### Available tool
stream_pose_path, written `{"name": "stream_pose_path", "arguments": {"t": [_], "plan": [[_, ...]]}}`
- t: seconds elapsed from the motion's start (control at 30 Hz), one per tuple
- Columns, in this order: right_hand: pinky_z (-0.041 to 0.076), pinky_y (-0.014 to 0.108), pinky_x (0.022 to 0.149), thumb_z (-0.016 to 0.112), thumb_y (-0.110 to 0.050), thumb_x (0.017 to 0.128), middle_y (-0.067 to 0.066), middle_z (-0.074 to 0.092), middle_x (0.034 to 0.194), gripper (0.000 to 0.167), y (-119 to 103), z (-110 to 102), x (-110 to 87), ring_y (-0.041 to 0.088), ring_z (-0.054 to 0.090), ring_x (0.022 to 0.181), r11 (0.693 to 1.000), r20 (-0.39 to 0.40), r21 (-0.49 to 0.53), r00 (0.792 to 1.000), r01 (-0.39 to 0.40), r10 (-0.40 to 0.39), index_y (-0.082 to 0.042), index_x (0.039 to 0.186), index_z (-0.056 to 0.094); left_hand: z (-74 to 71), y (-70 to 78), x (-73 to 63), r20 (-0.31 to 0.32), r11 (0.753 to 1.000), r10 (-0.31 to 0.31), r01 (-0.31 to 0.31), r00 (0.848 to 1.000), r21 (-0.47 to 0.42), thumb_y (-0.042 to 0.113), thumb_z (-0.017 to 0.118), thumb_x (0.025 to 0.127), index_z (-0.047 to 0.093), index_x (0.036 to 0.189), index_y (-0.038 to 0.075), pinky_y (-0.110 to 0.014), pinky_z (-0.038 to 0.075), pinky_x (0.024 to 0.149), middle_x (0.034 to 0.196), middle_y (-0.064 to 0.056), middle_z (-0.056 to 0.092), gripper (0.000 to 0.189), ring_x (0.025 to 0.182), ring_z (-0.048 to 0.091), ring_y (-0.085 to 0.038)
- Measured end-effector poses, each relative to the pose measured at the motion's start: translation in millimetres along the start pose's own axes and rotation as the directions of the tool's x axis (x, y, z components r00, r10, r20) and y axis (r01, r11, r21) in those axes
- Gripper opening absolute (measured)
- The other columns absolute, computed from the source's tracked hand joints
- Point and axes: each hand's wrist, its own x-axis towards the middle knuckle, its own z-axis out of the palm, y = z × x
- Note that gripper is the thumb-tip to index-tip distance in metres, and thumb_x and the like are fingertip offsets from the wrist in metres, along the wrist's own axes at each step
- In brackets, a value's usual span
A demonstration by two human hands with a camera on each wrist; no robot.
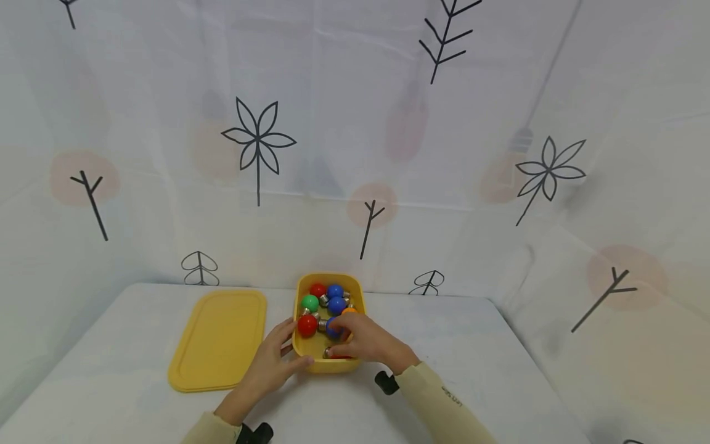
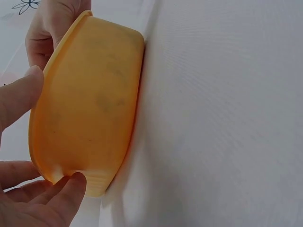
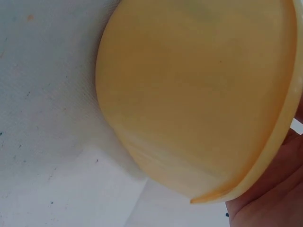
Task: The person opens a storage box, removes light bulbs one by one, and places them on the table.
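A yellow plastic container (image 1: 326, 366) holds several toy light bulbs in red, blue, green and orange, with silvery screw bases. My left hand (image 1: 273, 361) grips its near left corner, thumb at the near rim and fingers along the left side. In the left wrist view, the thumb and fingers (image 2: 71, 194) press against the container wall (image 2: 94, 99). My right hand (image 1: 366, 339) reaches over the right rim into the container, fingertips at a blue bulb (image 1: 331, 328) and thumb over a red bulb (image 1: 337, 356). Whether it pinches a bulb, I cannot tell.
A flat yellow lid (image 1: 219, 339) lies on the white table (image 1: 444, 345), left of the container. Behind the table hangs a pale cloth (image 1: 333, 154) printed with plants. In the container, a red bulb (image 1: 307, 325) and a green bulb (image 1: 310, 303) sit along the left side.
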Motion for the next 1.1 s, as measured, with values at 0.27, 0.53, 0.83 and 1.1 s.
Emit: {"name": "stream_pose_path", "arguments": {"t": [0.27, 0.53, 0.83, 1.1], "plan": [[0.052, 0.017, 0.073, 0.076, -0.039, 0.08, -0.003, 0.065, 0.101, 0.049, 0.9, 2.0, 1.9, 0.005, 0.058, 0.08, 1.0, 0.013, -0.006, 1.0, 0.008, -0.008, -0.009, 0.118, 0.065, 1.1, 0.0, -0.6, 0.001, 1.0, 0.006, -0.006, 1.0, -0.022, 0.021, 0.082, 0.076, 0.041, 0.141, -0.006, -0.039, 0.048, 0.097, 0.148, -0.019, 0.035, 0.081, 0.131, 0.041, -0.035], [0.052, 0.016, 0.073, 0.077, -0.034, 0.08, -0.005, 0.065, 0.101, 0.046, -2.8, 1.8, 3.8, 0.005, 0.058, 0.079, 1.0, 0.047, -0.006, 0.999, -0.005, 0.005, -0.01, 0.119, 0.065, 0.6, 0.8, -0.5, -0.003, 0.999, 0.006, -0.006, 1.0, -0.047, 0.02, 0.081, 0.077, 0.04, 0.141, -0.005, -0.042, 0.047, 0.097, 0.149, -0.019, 0.034, 0.081, 0.131, 0.041, -0.035], [0.052, 0.017, 0.074, 0.077, -0.031, 0.081, -0.006, 0.066, 0.096, 0.043, -4.6, 3.7, 5.9, 0.005, 0.058, 0.079, 0.999, 0.043, -0.011, 0.998, -0.046, 0.046, -0.011, 0.118, 0.066, 1.0, -0.6, -0.7, -0.006, 0.999, 0.005, -0.005, 1.0, -0.05, 0.02, 0.082, 0.077, 0.04, 0.141, -0.006, -0.041, 0.047, 0.097, 0.149, -0.019, 0.034, 0.081, 0.132, 0.041, -0.035], [0.052, 0.018, 0.074, 0.071, -0.037, 0.086, -0.008, 0.065, 0.097, 0.041, -4.0, 3.6, 6.1, 0.005, 0.056, 0.081, 0.996, -0.032, -0.079, 0.998, -0.05, 0.048, -0.01, 0.117, 0.066, 1.3, -1.9, -0.6, -0.001, 0.999, -0.001, 0.001, 1.0, -0.034, 0.023, 0.081, 0.077, 0.04, 0.142, -0.005, -0.041, 0.047, 0.097, 0.149, -0.019, 0.034, 0.081, 0.132, 0.041, -0.035]]}}
